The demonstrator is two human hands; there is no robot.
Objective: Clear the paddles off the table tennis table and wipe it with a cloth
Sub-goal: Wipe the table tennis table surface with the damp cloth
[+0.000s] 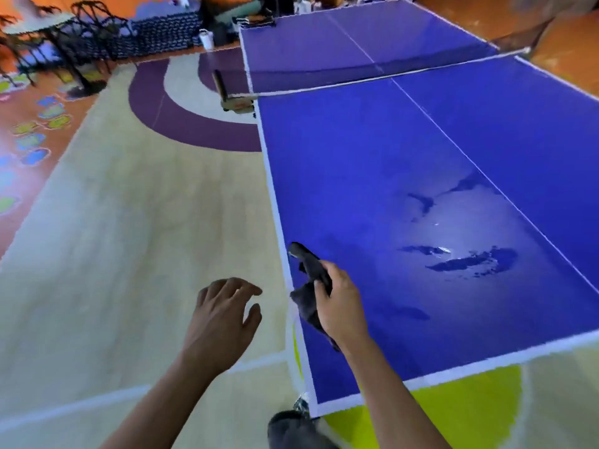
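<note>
Half the dark cloth seems hidden in the gripping right hand; left hand hovers open.

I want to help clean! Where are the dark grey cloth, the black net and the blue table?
Dark grey cloth [309,262]: head view, its upper fold.
Black net [324,77]: head view, mesh's left part.
Blue table [356,157]: head view, bare near half.

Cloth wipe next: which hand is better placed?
Right. The right hand grips the dark cloth at the left edge of the table tennis table; the left hand is open, empty, beside the table.
</note>
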